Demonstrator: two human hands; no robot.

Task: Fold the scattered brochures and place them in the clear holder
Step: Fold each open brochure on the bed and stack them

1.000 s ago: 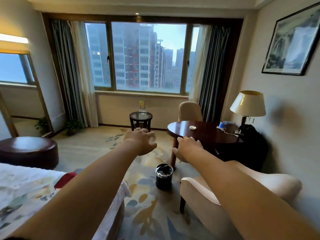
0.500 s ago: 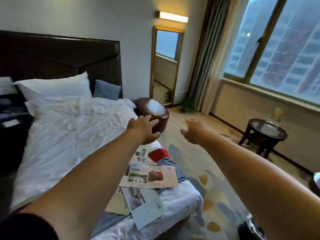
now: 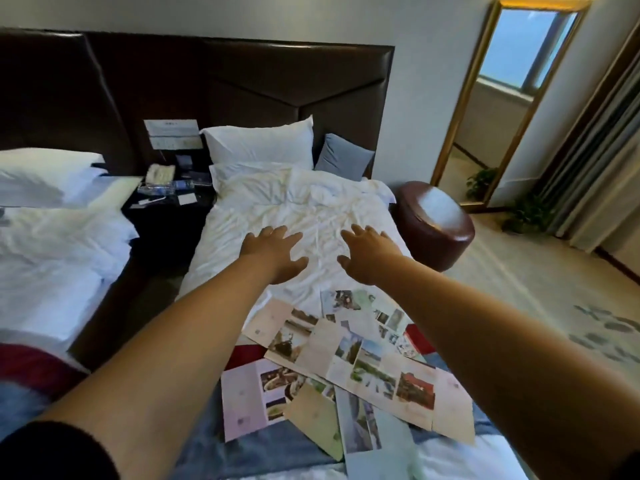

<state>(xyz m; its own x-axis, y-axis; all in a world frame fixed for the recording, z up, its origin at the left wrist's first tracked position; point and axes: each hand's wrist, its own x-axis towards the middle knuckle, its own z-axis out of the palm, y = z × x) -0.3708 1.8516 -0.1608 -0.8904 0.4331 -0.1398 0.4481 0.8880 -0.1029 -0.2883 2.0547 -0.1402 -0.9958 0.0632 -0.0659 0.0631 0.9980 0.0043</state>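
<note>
Both hands are stretched out over the bed with white crumpled sheets (image 3: 294, 206), in the centre of the frame. The left hand (image 3: 273, 252) is spread wide with nothing in it, and the right hand (image 3: 369, 254) is also wide and holds nothing. They hover above bare sheet, beyond the papers, and I cannot tell if they touch it.

The scattered unfolded paper brochures with colour photographs (image 3: 349, 358) lie in the lower centre of the frame, at the foot of the bed, overlapping each other in a loose pile on a blue and red bed runner (image 3: 242, 445). None of them looks folded. The clear holder is not in view here.

I judge that the task is at its very start: the person is only reaching toward the bed, and no brochure is picked yet. The next move probably calls for bringing the hands back toward the lower part of the frame and taking one sheet from the top of the pile, because the lower ones are pinned by the others.

Around it, a dark padded headboard (image 3: 207, 81) fills the upper left, with a white pillow (image 3: 259, 140) and a grey cushion (image 3: 343, 155) below it. A second white bed (image 3: 52, 237) is at the left edge. A round brown leather stool (image 3: 436, 226) stands just beside the bed at the right, and a gold-framed tall mirror (image 3: 502, 98) is in the upper right.
</note>
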